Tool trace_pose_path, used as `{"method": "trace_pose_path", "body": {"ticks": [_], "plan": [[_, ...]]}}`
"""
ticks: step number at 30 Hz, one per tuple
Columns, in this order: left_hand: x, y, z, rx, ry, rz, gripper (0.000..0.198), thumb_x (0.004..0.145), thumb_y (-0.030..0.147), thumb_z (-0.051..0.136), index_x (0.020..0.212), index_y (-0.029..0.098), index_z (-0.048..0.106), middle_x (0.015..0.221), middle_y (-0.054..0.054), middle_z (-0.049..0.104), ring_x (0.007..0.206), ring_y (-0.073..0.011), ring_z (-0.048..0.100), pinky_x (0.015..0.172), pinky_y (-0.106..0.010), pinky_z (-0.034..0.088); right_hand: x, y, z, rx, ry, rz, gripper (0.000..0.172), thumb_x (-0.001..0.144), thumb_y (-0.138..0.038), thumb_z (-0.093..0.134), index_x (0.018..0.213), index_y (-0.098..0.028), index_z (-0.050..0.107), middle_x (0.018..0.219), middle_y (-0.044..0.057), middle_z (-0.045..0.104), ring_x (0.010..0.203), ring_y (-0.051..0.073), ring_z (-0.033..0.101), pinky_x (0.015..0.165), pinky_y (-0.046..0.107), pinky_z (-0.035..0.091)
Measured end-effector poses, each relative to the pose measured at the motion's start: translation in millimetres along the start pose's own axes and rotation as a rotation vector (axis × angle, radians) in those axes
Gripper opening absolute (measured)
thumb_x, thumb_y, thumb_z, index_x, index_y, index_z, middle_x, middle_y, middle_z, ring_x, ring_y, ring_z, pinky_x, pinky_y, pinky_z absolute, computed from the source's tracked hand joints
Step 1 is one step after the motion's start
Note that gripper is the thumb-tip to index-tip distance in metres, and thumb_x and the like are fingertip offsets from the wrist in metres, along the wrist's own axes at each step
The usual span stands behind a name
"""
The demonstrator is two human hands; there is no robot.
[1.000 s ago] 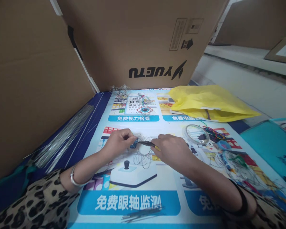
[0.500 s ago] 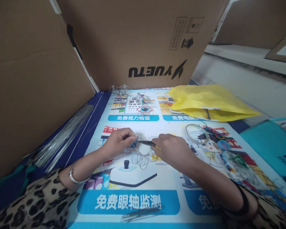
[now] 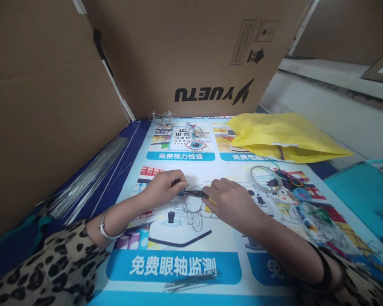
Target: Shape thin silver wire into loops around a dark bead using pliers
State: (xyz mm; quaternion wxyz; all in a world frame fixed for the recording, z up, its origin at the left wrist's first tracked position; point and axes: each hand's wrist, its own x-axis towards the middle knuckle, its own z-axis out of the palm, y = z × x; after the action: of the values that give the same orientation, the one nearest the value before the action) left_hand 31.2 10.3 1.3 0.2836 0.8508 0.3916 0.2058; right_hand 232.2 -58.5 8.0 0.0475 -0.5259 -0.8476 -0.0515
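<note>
Head view, the only one: wire loops (image 3: 191,210) are lying on the printed mat (image 3: 178,267), fanning out toward the camera from the spot where both hands are meeting. Left hand (image 3: 164,187) is sitting just left of the loops, thumb and forefinger pinching shut on their far edge. Something small may be sitting in that pinch too, but I can't tell. Right hand (image 3: 232,202) is sitting just right of the loops, fingers curling closed round a dark tool (image 3: 193,194), with a yellow handle end peeking out under the fingers. The tool's long axis is running near level, left to right, above the far edge of the loops. Its tip is pointing at the left fingertips, touching or all but touching the pinch, and I can't separate them. Both hands are sitting about equally close to the loops; only the left is gripping wire directly. Tape roll (image 3: 264,178) is lying near the loops on the right, coloured wire tangle (image 3: 312,216) further right. Yellow bag (image 3: 284,136) is lying beyond the loops to the right, cardboard box (image 3: 194,55) standing well beyond them. Straight wire bundle (image 3: 83,178) is lying well apart on the left, and dark wire offcuts (image 3: 191,280) on the camera side.
</note>
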Motion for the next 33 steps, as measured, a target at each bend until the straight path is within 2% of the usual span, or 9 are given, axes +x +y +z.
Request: {"method": "trace_pose_path", "body": {"ticks": [6, 13, 18, 24, 33], "plan": [[-1.9, -0.6, -1.0, -0.121, -0.029, -0.051, 0.016, 0.082, 0.027, 0.05, 0.071, 0.016, 0.054, 0.056, 0.006, 0.049, 0.052, -0.006, 0.041, 0.05, -0.017, 0.031, -6.7, 6.4, 6.9, 0.067, 0.03, -0.021, 0.02, 0.086, -0.031, 0.046, 0.094, -0.021, 0.061, 0.082, 0.004, 0.058, 0.078, 0.017, 0.049, 0.068, 0.029, 0.033], [-1.3, -3.4, 0.3, -0.125, -0.014, -0.055, 0.017, 0.082, 0.028, 0.05, 0.071, 0.015, 0.054, 0.057, 0.005, 0.05, 0.052, -0.006, 0.041, 0.051, -0.017, 0.032, -11.4, 7.9, 15.0, 0.121, 0.082, -0.023, 0.022, 0.086, -0.032, 0.047, 0.099, -0.02, 0.06, 0.086, 0.005, 0.058, 0.083, 0.018, 0.048, 0.074, 0.03, 0.035], [-3.0, -3.7, 0.3, -0.047, 0.04, 0.024, 0.014, 0.082, 0.025, 0.05, 0.072, 0.016, 0.055, 0.061, 0.004, 0.054, 0.057, -0.0072, 0.046, 0.054, -0.018, 0.034, -11.4, 7.2, 15.1, 0.086, 0.106, -0.058, 0.024, 0.086, -0.031, 0.046, 0.102, -0.02, 0.061, 0.087, 0.006, 0.059, 0.085, 0.018, 0.047, 0.076, 0.03, 0.035], [-7.0, 2.5, -1.1, 0.103, 0.065, 0.203, 0.011, 0.083, 0.02, 0.05, 0.075, 0.017, 0.058, 0.072, 0.001, 0.059, 0.068, -0.0097, 0.052, 0.062, -0.02, 0.038, -11.7, 4.4, 17.0, 0.049, 0.12, -0.052, 0.023, 0.086, -0.031, 0.046, 0.098, -0.019, 0.061, 0.084, 0.006, 0.058, 0.082, 0.018, 0.047, 0.073, 0.03, 0.033], [-8.6, -0.8, 1.1, 0.189, 0.059, 0.275, 0.016, 0.086, 0.024, 0.046, 0.078, 0.016, 0.057, 0.074, -0.001, 0.06, 0.069, -0.011, 0.054, 0.062, -0.021, 0.039, -11.8, 3.9, 19.6, 0.062, 0.137, -0.046, 0.023, 0.087, -0.03, 0.046, 0.098, -0.019, 0.062, 0.082, 0.005, 0.058, 0.081, 0.017, 0.047, 0.073, 0.029, 0.032]]}}
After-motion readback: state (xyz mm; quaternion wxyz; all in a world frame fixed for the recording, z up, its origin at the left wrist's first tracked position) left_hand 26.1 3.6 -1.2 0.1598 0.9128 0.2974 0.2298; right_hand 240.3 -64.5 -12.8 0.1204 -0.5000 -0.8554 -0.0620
